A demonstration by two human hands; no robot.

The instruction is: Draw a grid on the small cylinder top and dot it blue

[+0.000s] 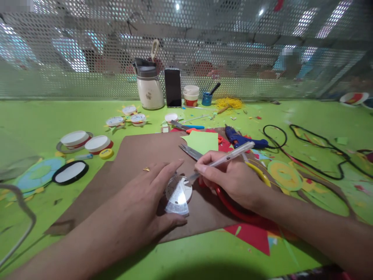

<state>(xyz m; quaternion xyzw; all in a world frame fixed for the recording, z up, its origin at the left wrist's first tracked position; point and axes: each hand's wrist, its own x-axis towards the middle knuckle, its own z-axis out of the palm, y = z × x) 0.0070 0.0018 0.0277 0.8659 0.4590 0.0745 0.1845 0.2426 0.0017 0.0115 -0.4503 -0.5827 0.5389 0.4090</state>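
Observation:
My left hand [151, 194] bends around a small white disc [188, 190], thumb at its near side and fingers at its far side. A clear, shiny protractor [177, 202] lies over the disc, held steady between that thumb and the fingers. My right hand [230, 175] pinches a white pen [230, 154], its tip at the disc's right edge. Both hands are above a brown board [140, 151]. Scissors with red handles [230, 204] lie partly hidden under my right hand. A light green paper piece [204, 142] is just beyond them.
A blue glue gun [244, 138] with a black cord lies right. White lids [97, 144], a yellow tape roll [106, 153] and a black-rimmed disc [70, 172] sit left. A bottle [150, 87], phone [173, 88] and paper cups [191, 95] stand before the perforated screen [233, 50].

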